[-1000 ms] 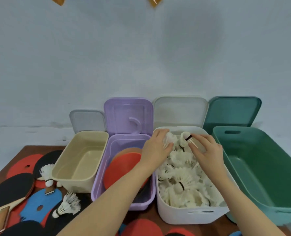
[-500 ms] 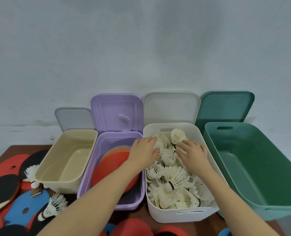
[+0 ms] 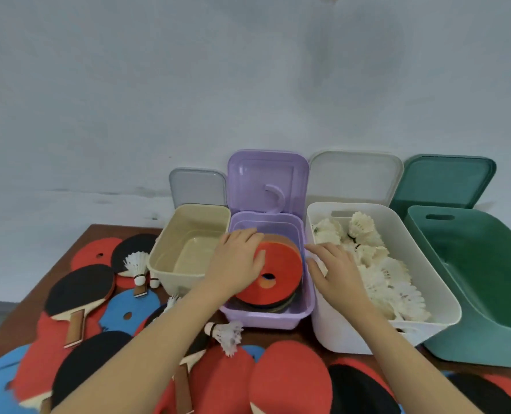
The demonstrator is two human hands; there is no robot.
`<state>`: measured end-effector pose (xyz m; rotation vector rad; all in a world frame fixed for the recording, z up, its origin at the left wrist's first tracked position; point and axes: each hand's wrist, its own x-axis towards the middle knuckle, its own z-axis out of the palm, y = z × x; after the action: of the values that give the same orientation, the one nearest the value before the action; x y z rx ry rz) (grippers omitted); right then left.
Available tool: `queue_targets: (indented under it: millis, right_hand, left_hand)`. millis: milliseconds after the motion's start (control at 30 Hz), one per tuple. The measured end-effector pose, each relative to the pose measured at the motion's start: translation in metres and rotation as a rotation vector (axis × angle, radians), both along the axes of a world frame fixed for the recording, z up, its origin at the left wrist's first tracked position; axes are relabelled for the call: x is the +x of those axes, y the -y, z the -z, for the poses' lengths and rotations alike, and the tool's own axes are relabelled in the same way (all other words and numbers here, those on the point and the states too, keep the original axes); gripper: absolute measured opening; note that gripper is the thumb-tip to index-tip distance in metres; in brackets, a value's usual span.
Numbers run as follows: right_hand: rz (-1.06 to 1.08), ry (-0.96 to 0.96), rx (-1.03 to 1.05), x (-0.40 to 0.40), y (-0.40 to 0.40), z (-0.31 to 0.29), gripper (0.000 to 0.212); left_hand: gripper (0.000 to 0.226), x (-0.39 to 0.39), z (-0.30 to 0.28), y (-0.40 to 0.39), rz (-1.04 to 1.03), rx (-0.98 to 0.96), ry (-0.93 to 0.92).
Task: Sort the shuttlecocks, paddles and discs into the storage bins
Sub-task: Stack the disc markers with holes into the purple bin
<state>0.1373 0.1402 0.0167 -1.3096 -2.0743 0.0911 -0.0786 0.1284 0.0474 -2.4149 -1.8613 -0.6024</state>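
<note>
I inspected the worktop (image 3: 54,264) from the largest item down. Four bins stood in a row along its far edge, each with its lid propped open behind it. The green bin (image 3: 487,282) on the right held nothing I could see. The white bin (image 3: 427,264) was well filled with shuttlecocks (image 3: 391,276), too heaped to count. The purple bin (image 3: 278,319) held a slanted stack of discs, a red disc (image 3: 281,273) on top; the layers beneath could not be counted. The cream bin (image 3: 188,249) appeared unfilled.

My left hand (image 3: 236,264) lay over the left part of the red disc, fingers spread and fairly straight, pressing rather than gripping. My right hand (image 3: 335,273) rested at the wall between the purple and white bins, fingers loosely extended, holding nothing that I could make out.

I judged the step in hand to be settling the disc stack. To do it well, the left hand should press evenly so the stack lies flat, while the right steadies the bin wall without disturbing the shuttlecocks.

Unsorted on the worktop, I counted at least three paddles with a handle showing, the clearest a black-faced paddle (image 3: 79,289); several red, blue and black flat pieces overlapped too much to separate. I counted three loose shuttlecocks: one by the cream bin (image 3: 136,264), one in front of the purple bin (image 3: 226,334) and one partly hidden beside my left forearm.
</note>
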Motion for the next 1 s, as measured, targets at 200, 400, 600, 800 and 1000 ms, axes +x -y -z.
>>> queue_targets:
  millis: [200,400,600,800,1000]
  right_hand:
    - [-0.086,-0.029,0.033,-0.087,0.037,0.022,0.03]
    - [-0.193,0.007,0.004,-0.143,0.082,0.061,0.025]
    - [-0.094,0.237,-0.262,-0.154,0.106,0.121,0.047]
    - [0.161,0.42,-0.271,-0.159,0.127,0.14,0.064]
    - [0.135,0.271,-0.295,-0.155,0.125,0.142,0.044]
  left_hand:
    - [0.056,-0.097,0.029,0.048,-0.061,-0.058,0.104]
    - [0.051,-0.158,0.078,0.075,-0.132,-0.161,0.112]
    - [0.057,-0.177,0.116,0.078,0.004,-0.403,-0.064]
    - [0.067,-0.179,0.128,0.073,0.025,-0.485,0.006]
    - [0.077,-0.178,0.136,0.072,0.062,-0.475,0.226]
